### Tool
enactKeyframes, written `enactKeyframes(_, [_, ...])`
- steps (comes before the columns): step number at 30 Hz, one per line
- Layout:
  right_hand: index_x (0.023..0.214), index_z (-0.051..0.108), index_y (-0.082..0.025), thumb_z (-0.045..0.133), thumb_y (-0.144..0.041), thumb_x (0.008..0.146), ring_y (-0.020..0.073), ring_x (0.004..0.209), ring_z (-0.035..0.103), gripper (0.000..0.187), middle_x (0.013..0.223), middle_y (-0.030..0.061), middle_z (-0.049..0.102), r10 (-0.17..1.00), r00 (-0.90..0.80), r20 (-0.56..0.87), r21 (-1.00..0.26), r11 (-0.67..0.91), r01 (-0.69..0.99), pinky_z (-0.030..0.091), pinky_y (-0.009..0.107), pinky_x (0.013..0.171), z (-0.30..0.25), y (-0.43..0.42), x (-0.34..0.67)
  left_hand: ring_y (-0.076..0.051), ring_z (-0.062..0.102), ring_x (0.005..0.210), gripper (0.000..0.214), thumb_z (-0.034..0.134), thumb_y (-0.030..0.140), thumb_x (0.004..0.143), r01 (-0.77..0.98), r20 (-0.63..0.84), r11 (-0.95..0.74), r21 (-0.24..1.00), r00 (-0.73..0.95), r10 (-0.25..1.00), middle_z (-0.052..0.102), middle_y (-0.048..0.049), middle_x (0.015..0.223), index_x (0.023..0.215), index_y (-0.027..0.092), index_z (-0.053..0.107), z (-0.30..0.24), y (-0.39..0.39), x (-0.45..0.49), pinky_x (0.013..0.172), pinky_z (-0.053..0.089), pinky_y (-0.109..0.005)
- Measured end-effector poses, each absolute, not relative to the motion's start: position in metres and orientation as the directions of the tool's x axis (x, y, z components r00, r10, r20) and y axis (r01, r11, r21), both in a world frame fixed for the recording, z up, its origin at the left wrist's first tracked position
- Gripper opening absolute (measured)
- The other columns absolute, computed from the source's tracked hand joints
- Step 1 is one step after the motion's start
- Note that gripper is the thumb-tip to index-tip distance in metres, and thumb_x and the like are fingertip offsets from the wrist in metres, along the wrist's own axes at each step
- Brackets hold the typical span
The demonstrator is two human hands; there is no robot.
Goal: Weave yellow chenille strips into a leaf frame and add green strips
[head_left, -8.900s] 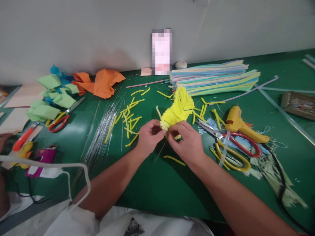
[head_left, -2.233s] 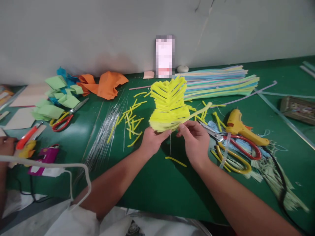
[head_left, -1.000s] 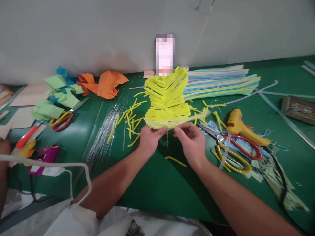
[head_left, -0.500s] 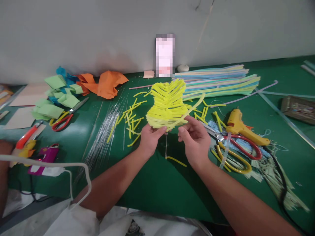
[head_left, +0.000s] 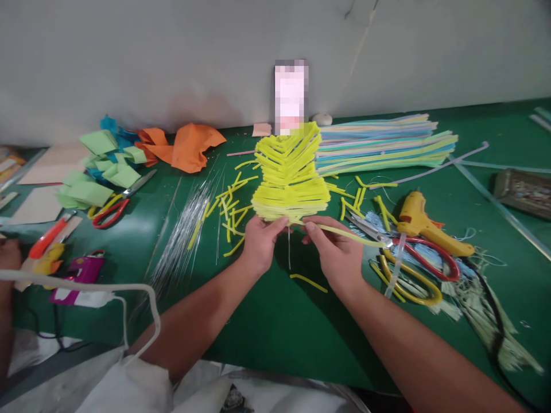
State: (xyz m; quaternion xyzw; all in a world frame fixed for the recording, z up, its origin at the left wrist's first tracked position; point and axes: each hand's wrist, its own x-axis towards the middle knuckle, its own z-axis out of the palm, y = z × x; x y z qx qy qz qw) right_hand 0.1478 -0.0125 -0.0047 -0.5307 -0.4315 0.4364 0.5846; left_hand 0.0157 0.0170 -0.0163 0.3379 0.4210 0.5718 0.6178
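- Left hand (head_left: 260, 242): thumb and fingers nearly closed, pinching the lower edge of the yellow fringed piece (head_left: 291, 175).
- Right hand (head_left: 341, 248): fingers curled, thumb and forefinger gripping a pale yellow strand (head_left: 355, 234) at that edge.
- The fringed piece is held upright over the table (head_left: 275, 332), a wire (head_left: 289, 255) hanging below.

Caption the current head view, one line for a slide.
Left hand grips a fringed yellow piece; right hand pinches a pale yellow strip above a green table.
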Motion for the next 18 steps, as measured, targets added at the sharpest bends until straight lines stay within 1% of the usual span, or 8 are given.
enactKeyframes(3, [0.082, 0.073, -0.02, 0.072, -0.035, 0.079, 0.0127, 0.054, 0.061, 0.015, 0.071, 0.0011, 0.071, 0.951, 0.309, -0.002, -0.996, 0.025, -0.082, 0.053, 0.029, 0.055, -0.0018, -0.0116, 0.1465, -0.022, 0.071, 0.087, 0.058, 0.082, 0.031, 0.067, -0.431, -0.16, 0.149, 0.89, 0.012, 0.987, 0.075, -0.009, 0.108, 0.121, 0.019, 0.064, -0.0143, 0.017, 0.0157, 0.069, 0.054, -0.03])
enactKeyframes(8, [0.072, 0.07, -0.019, 0.07, -0.037, 0.081, 0.0133, 0.055, 0.062, 0.02, 0.066, 0.001, 0.068, 0.946, 0.323, 0.001, -1.0, 0.005, -0.012, 0.053, 0.028, 0.056, 0.0024, -0.0104, 0.1469, -0.017, 0.068, 0.07, 0.053, 0.081, 0.031, 0.068, -0.442, -0.166, 0.172, 0.88, 0.053, 0.985, 0.076, -0.0074, 0.095, 0.117, 0.017, 0.066, -0.014, 0.0166, 0.0152, 0.067, 0.053, -0.03])
enactKeyframes(10, [0.069, 0.069, -0.019, 0.069, -0.039, 0.082, 0.0137, 0.056, 0.062, 0.024, 0.067, 0.0016, 0.068, 0.948, 0.318, -0.003, -1.0, 0.002, -0.015, 0.053, 0.029, 0.057, 0.0025, -0.0098, 0.1472, -0.016, 0.068, 0.069, 0.051, 0.081, 0.032, 0.068, -0.447, -0.176, 0.188, 0.875, 0.068, 0.982, 0.076, -0.0077, 0.095, 0.115, 0.017, 0.068, -0.0132, 0.0171, 0.0151, 0.068, 0.054, -0.03])
enactKeyframes(14, [0.069, 0.07, -0.019, 0.068, -0.04, 0.083, 0.0149, 0.06, 0.064, 0.025, 0.068, 0.0022, 0.069, 0.95, 0.31, 0.028, -0.999, 0.032, -0.008, 0.054, 0.029, 0.06, 0.0017, -0.0087, 0.1489, -0.014, 0.066, 0.067, 0.053, 0.083, 0.032, 0.066, -0.471, -0.213, 0.244, 0.848, 0.12, 0.97, 0.076, -0.0079, 0.097, 0.114, 0.016, 0.068, -0.01, 0.0186, 0.0156, 0.067, 0.053, -0.028])
enactKeyframes(18, [0.065, 0.069, -0.02, 0.066, -0.04, 0.084, 0.016, 0.064, 0.064, 0.028, 0.068, 0.0024, 0.07, 0.956, 0.287, 0.055, -0.998, 0.05, 0.025, 0.053, 0.03, 0.063, -0.0007, -0.0079, 0.1515, -0.014, 0.066, 0.068, 0.056, 0.085, 0.03, 0.062, -0.472, -0.207, 0.232, 0.85, 0.106, 0.973, 0.076, -0.0076, 0.098, 0.114, 0.017, 0.069, -0.0087, 0.0181, 0.0165, 0.066, 0.054, -0.027])
